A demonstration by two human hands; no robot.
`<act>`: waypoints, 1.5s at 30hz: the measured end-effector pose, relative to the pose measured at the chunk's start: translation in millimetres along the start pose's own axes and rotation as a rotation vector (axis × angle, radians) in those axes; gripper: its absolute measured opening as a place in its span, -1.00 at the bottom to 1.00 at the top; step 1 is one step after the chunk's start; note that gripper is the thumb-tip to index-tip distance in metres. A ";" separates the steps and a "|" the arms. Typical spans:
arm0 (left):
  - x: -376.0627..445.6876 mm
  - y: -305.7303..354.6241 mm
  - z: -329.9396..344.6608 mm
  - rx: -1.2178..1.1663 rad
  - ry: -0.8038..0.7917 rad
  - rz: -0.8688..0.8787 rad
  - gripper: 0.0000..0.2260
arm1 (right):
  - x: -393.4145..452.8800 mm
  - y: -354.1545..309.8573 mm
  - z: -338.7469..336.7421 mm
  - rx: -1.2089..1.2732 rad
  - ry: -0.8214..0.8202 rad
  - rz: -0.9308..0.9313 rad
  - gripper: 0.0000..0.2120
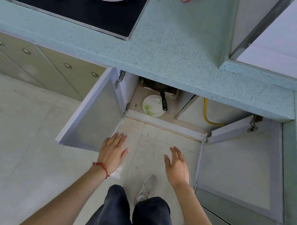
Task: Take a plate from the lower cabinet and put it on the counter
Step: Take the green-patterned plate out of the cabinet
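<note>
Speckled green table [170, 46] across the far side, black stove top [72, 7] set into its far left. Below, lower cabinet [155, 111] with both doors swung wide. Inside on the cabinet floor, white plate [153, 106] with green marks, lying flat, touching the handle of a dark pan [157, 89] behind it. Near, over the floor, left hand [113, 152] and right hand [177, 166], fingers spread open, empty, well apart from the plate.

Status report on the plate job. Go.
Left hand and right hand open, empty, outside the open cabinet doors. Plate on cabinet floor, untouched. Pan handle overlaps its right edge.
</note>
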State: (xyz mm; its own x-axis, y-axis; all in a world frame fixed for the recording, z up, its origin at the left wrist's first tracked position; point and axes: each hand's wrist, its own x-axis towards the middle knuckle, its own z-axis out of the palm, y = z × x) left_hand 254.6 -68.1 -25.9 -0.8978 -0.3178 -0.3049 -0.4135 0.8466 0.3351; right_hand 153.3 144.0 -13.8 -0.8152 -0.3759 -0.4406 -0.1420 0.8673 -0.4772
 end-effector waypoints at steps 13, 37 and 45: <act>128.8 6.6 58.0 0.082 0.087 0.099 -0.63 | 139.4 41.3 16.3 -0.203 0.071 -0.141 -0.60; 379.1 -106.2 258.9 0.115 0.201 0.205 -0.57 | 401.8 153.3 185.5 -0.251 0.224 -0.228 -0.59; 428.4 -138.0 318.6 0.120 0.218 0.202 -0.55 | 466.7 184.3 234.2 -0.251 0.273 -0.266 -0.59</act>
State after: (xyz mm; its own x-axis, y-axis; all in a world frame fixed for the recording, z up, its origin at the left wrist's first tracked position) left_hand -24.7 -185.0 -486.8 -0.9767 -0.2111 -0.0400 -0.2142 0.9421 0.2579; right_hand -121.8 51.9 -485.5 -0.8450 -0.5261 -0.0952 -0.4710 0.8168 -0.3330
